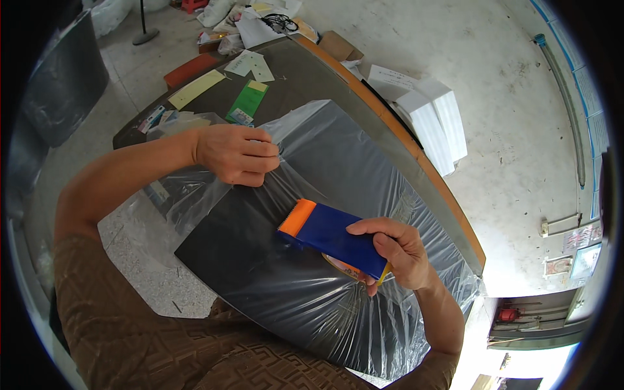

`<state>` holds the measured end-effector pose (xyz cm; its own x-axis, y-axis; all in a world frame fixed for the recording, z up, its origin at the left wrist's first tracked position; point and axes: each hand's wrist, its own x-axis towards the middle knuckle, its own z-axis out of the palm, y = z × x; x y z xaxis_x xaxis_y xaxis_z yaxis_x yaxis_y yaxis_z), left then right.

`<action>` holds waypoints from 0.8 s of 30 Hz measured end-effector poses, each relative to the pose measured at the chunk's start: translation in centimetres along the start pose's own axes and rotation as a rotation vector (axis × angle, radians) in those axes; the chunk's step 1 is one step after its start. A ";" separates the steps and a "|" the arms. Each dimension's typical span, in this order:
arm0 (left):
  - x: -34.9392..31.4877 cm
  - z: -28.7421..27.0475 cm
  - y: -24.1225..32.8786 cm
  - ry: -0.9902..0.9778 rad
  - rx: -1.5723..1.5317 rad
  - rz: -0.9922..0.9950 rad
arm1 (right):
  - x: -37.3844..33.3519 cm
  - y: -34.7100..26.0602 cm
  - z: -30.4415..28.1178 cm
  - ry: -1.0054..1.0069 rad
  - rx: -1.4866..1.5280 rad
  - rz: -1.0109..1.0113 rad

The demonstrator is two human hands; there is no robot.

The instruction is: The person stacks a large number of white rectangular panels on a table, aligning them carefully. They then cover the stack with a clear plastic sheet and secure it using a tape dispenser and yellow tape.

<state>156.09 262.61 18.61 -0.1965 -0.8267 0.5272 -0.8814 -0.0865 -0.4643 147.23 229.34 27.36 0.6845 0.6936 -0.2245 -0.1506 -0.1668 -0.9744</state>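
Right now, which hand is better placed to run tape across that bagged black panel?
Right, probably. The right hand already grips the blue tape dispenser, its orange end resting on the plastic-wrapped black panel. The left hand is busy pinching the plastic wrap at the far edge.

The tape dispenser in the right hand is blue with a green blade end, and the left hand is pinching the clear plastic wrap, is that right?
Not quite. The head view shows the tape dispenser in the right hand is blue with an orange blade end, not green. The left hand does pinch the clear plastic wrap over the dark panel.
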 end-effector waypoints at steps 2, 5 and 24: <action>-0.1 0.3 0.4 0.010 -0.020 -0.034 | -0.4 -0.6 -0.1 0.005 -0.030 0.064; 0.2 0.0 0.7 -0.029 -0.007 -0.061 | -3.9 -1.1 -1.9 0.036 -0.089 0.143; 21.8 -7.1 8.8 -0.398 -0.202 -1.008 | -13.7 2.0 -6.6 -0.076 -0.082 0.034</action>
<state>141.02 247.80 31.03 0.7726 -0.5514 0.3147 -0.6210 -0.7594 0.1939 142.24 214.85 28.55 0.6235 0.7372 -0.2602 -0.1119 -0.2452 -0.9630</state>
